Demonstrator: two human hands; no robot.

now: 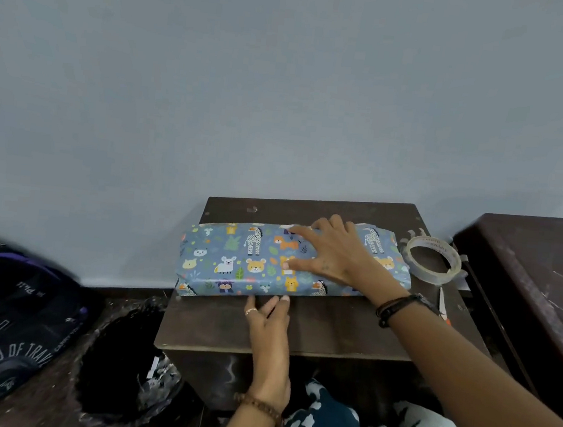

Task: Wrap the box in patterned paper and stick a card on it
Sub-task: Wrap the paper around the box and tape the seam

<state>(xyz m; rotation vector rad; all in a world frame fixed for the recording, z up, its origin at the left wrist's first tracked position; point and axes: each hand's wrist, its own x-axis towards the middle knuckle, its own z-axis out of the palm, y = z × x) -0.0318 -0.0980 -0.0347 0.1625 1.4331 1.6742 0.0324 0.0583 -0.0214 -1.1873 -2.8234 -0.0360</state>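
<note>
- Head view: a dark wooden surface stands against a grey-blue wall; a tape roll lies just right of the box, a backpack and bin sit on the floor at left.
- The box, covered in animal-print paper, lies across the surface's far half.
- The right hand presses flat on its top, fingers spread; the left hand touches its near edge with straight fingers.

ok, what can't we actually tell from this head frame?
- Box: paper covers it fully; far side faces away, so any seam or tape there is hidden.
- Right hand lies flat on top and hides the paper under it.
- Left hand: fingertips at the near bottom edge; contact is unclear.
- Card: none visible.
- Tape roll: print too small to read.
- Scissors: mostly behind the right wrist.
- Bag: blurred, cut off by the left edge.
</note>
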